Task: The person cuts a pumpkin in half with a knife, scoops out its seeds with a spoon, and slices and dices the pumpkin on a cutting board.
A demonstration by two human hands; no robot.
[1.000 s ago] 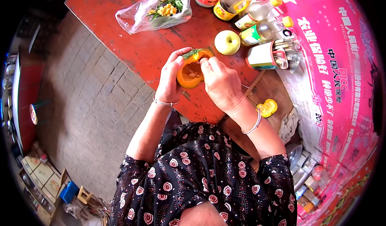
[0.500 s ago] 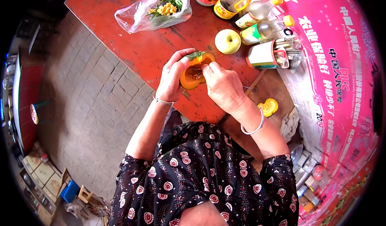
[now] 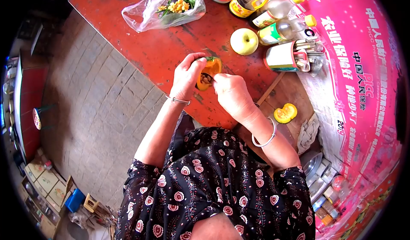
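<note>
My left hand (image 3: pixel 188 77) grips the hollow orange pumpkin piece (image 3: pixel 213 65) from its left side, above the red table (image 3: pixel 141 52). Green rind shows at the pumpkin's top and brownish seeds lie inside it. My right hand (image 3: pixel 232 92) is closed at the pumpkin's right edge, thumb and fingers pressed together at the opening. What its fingers hold, if anything, is too small to make out. A yellow-green apple (image 3: pixel 244 41) sits beyond my right hand. A smaller yellow pumpkin piece (image 3: pixel 285 113) lies on the wooden board (image 3: pixel 277 95) to the right.
A plastic bag (image 3: pixel 149 16) of greens and yellow flowers lies at the upper left. Several bottles (image 3: pixel 277 10) and a utensil holder (image 3: pixel 280 57) line the table's far right. A crumpled cloth (image 3: pixel 308 133) rests at the board's edge, beside the pink printed sheet (image 3: pixel 341 60).
The pumpkin piece has turned in my left hand, so its opening looks narrower. My right hand has shifted slightly down from inside the opening to its right edge.
</note>
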